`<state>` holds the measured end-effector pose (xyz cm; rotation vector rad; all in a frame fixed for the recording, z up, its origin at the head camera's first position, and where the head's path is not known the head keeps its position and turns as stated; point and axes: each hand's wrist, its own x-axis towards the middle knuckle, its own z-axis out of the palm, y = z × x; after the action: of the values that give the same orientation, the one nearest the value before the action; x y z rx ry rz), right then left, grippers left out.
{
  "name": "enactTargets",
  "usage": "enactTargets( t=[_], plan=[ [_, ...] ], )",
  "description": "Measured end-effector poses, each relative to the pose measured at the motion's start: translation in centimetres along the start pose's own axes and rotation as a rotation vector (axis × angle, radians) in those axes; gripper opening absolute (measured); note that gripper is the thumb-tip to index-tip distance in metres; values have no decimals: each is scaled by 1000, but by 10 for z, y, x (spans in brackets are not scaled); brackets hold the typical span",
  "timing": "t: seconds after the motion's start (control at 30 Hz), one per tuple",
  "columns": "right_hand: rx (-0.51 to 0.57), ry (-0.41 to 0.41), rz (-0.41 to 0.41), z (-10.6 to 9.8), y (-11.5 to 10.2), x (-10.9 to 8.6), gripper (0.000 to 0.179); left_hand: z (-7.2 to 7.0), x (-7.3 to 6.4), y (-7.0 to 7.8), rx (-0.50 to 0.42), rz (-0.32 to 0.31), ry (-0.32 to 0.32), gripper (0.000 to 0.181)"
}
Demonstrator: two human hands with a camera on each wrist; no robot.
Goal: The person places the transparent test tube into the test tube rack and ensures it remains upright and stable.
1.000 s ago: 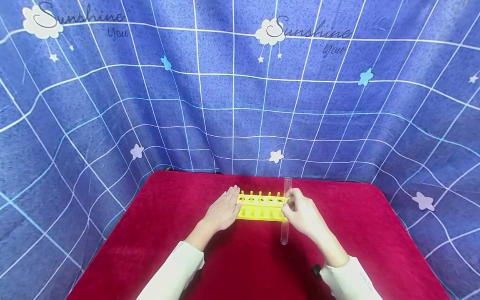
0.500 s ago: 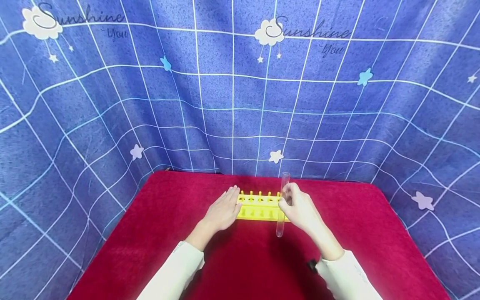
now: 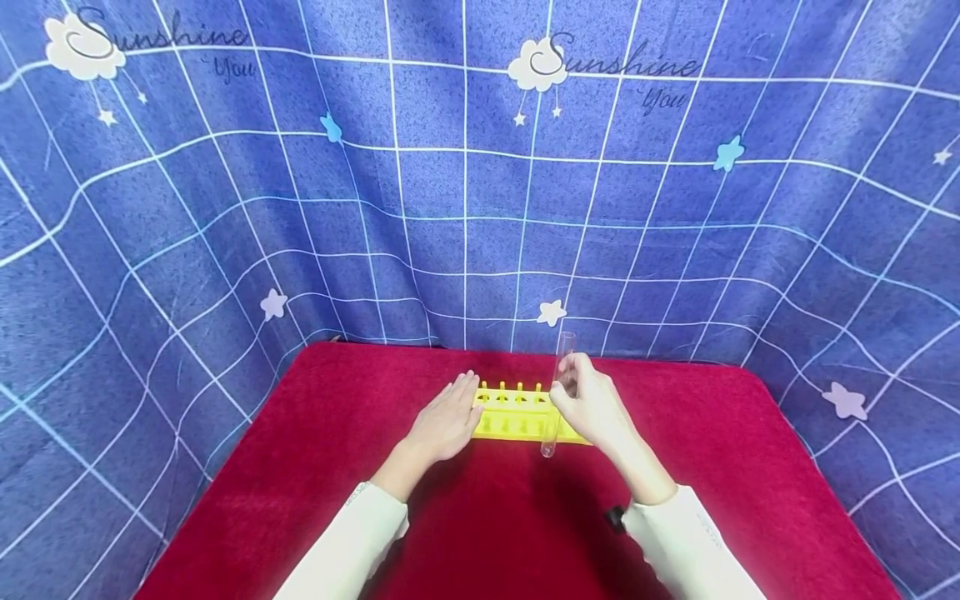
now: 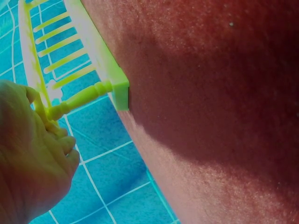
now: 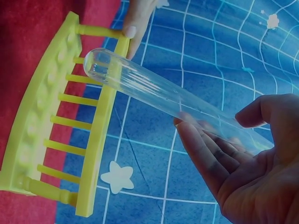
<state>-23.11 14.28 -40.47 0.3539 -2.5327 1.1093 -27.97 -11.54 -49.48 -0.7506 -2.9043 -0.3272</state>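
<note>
A yellow test tube rack (image 3: 510, 427) with upright pegs stands on the red cloth. My left hand (image 3: 447, 421) rests against its left end, fingers straight and held together; the left wrist view shows that hand (image 4: 37, 158) at the rack's top bar by the end post. Between thumb and fingers, my right hand (image 3: 596, 408) pinches a clear glass test tube (image 3: 550, 440). The tube tilts slightly in front of the rack's right part. In the right wrist view, the rounded bottom of the tube (image 5: 149, 86) overlaps the rack's upper bar, and the tube looks empty.
A red cloth (image 3: 300, 483) covers the table. Blue curtains (image 3: 495, 242) with white lines, clouds and stars rise behind it and along both sides. A small black object (image 3: 615, 518) shows beside the right sleeve.
My right hand has moved left and a little away from me with the test tube, bringing it from the rack's right end across its front. The left hand and the rack have stayed put.
</note>
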Motion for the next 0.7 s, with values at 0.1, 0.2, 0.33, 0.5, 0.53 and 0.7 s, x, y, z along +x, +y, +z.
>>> enactTargets(
  t=[0.1, 0.2, 0.33, 0.5, 0.53, 0.7],
  plan=[
    [9, 6, 3, 1, 0, 3, 20, 0, 0, 0, -2, -2, -6, 61],
    [16, 9, 8, 2, -1, 5, 20, 0, 0, 0, 1, -3, -10, 61],
    [19, 11, 17, 3, -1, 7, 21, 0, 0, 1, 1, -1, -12, 61],
    [38, 14, 7, 5, -3, 11, 22, 0, 0, 0, 2, 1, -11, 61],
    [42, 15, 4, 5, -4, 12, 22, 0, 0, 0, 1, 3, -6, 61],
    [56, 18, -11, 8, -7, 16, 21, 1, 0, 0, 3, 9, 2, 61]
  ],
)
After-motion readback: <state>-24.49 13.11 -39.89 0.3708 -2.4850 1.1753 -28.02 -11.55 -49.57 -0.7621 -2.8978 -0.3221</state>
